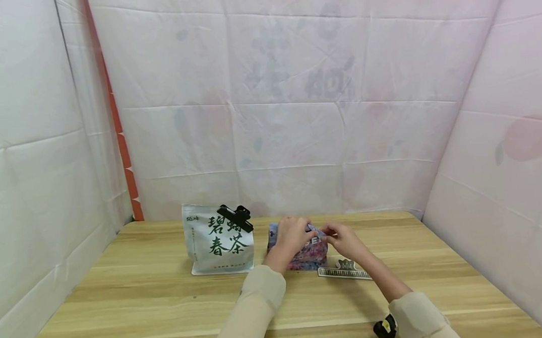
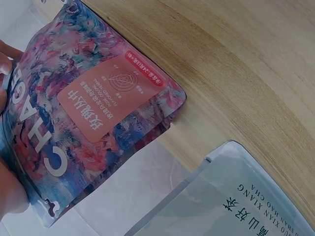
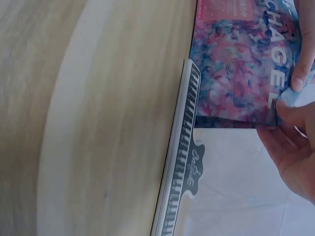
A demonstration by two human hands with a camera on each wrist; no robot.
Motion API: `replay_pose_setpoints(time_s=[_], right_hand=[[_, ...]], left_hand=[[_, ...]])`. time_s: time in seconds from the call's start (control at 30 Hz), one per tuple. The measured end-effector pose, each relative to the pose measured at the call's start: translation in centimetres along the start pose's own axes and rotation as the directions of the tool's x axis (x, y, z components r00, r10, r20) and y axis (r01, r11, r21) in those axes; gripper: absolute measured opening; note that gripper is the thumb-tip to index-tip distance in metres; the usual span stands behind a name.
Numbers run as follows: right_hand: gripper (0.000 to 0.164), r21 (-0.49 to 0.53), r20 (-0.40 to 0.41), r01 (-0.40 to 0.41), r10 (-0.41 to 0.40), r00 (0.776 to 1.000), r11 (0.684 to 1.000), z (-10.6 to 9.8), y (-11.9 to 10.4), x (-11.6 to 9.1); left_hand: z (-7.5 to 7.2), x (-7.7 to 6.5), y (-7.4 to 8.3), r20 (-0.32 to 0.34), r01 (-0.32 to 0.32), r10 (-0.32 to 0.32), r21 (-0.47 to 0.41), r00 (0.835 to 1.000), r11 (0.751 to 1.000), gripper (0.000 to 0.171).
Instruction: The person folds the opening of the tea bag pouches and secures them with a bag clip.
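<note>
A colourful pink-and-blue tea bag, lettered CHAGEL in white, stands on the table between both hands. At its top edge, the left hand grips the bag from the left and above. The right hand pinches its upper right corner between thumb and fingers, as the right wrist view shows. Both hands meet near the folded top, where a light blue flap shows. A long clip with a piano-key pattern lies in front of the bag, to the right, partly hidden by the right forearm in the head view.
To the left stands a pale green tea bag with dark lettering and a black clip on its top right corner. A small black object with a yellow mark lies by the right sleeve. White fabric walls surround the wooden table.
</note>
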State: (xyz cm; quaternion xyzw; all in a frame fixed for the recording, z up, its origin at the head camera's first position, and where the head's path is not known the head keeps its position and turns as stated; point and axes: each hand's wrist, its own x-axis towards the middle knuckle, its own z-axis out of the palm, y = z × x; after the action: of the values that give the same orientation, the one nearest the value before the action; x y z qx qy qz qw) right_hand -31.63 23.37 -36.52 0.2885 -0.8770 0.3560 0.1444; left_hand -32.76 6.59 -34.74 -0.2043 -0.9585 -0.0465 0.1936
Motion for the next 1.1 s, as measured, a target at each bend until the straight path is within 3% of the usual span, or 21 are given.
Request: replay_pose_setpoints(time_s=[0.1, 0.33, 0.57, 0.87, 1.1], right_hand=[[0.003, -0.010, -0.036, -0.006, 0.006, 0.999, 1.000, 0.2, -0.2, 0.0], [0.004, -0.076, -0.055, -0.143, 0.139, 0.989, 0.987, 0.5, -0.6, 0.4], [0.005, -0.077, -0.055, -0.168, 0.164, 0.985, 0.983, 0.6, -0.4, 0.4], [0.005, -0.066, -0.045, -0.178, 0.175, 0.984, 0.982, 0.6, -0.3, 0.4], [0.004, -0.065, -0.044, -0.177, 0.174, 0.984, 0.982, 0.5, -0.4, 0.3]], left_hand=[[0.1, -0.1, -0.2, -0.004, -0.017, 0.016, -0.019, 1.000, 1.000, 0.034], [0.0, -0.1, -1.1, 0.028, -0.069, 0.074, -0.147, 0.997, 0.987, 0.033], [0.1, 0.2, -1.4, 0.056, -0.074, 0.088, -0.227, 0.995, 0.971, 0.033], [0.1, 0.2, -1.1, 0.052, -0.057, 0.067, -0.175, 0.996, 0.983, 0.035], [0.2, 0.0, -0.6, 0.003, -0.032, 0.032, -0.087, 0.999, 0.996, 0.035]])
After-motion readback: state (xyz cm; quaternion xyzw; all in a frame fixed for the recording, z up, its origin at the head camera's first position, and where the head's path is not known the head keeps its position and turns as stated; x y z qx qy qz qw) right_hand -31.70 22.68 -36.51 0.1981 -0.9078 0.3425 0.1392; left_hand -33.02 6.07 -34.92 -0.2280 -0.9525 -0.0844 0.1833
